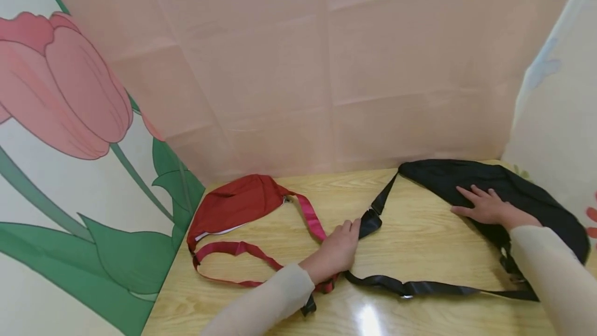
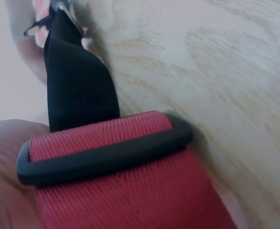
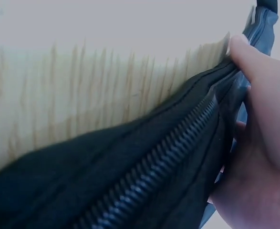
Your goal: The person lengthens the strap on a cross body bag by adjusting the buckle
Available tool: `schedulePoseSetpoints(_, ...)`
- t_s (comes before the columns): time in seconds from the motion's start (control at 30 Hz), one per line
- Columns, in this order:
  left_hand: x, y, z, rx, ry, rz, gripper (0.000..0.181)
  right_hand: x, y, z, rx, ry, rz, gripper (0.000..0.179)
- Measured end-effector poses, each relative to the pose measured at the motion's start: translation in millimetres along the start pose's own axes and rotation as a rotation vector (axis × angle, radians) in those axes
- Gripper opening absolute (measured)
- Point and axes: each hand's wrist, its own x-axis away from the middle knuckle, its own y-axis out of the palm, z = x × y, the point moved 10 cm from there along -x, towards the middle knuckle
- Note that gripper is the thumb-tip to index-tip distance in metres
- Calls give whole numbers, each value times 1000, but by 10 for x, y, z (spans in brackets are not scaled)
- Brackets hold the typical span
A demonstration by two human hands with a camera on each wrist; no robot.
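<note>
A black waist bag (image 1: 494, 191) lies on the right of the wooden table. My right hand (image 1: 485, 207) rests on it with fingers spread, and in the right wrist view the thumb lies along its edge near the zipper (image 3: 154, 167). My left hand (image 1: 333, 250) holds the bag's black strap (image 1: 369, 223) at the middle of the table, its palm side hidden in the head view. On the left lies a red waist bag (image 1: 238, 204); its red strap (image 1: 310, 217) runs to the left hand. A black slider (image 2: 104, 155) on red webbing sits beside that hand.
The rest of the black strap (image 1: 438, 288), with an adjuster, curves along the front. Red strap loops (image 1: 238, 248) lie left of the left hand, and a black strap end (image 1: 309, 305) shows under the left sleeve. A pink sheet (image 1: 326, 66) backs the table, with patterned panels at both sides.
</note>
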Motion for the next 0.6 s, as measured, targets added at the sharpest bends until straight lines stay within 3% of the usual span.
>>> schedulePoseSetpoints(0.3, 26, 11, -3, -18, -16, -16, 86, 43, 20, -4, -32, 34, -4, 92)
schedulePoseSetpoints(0.6, -24, 57, -54, -12, -57, -47, 82, -10, 29, 60, -50, 49, -17, 93)
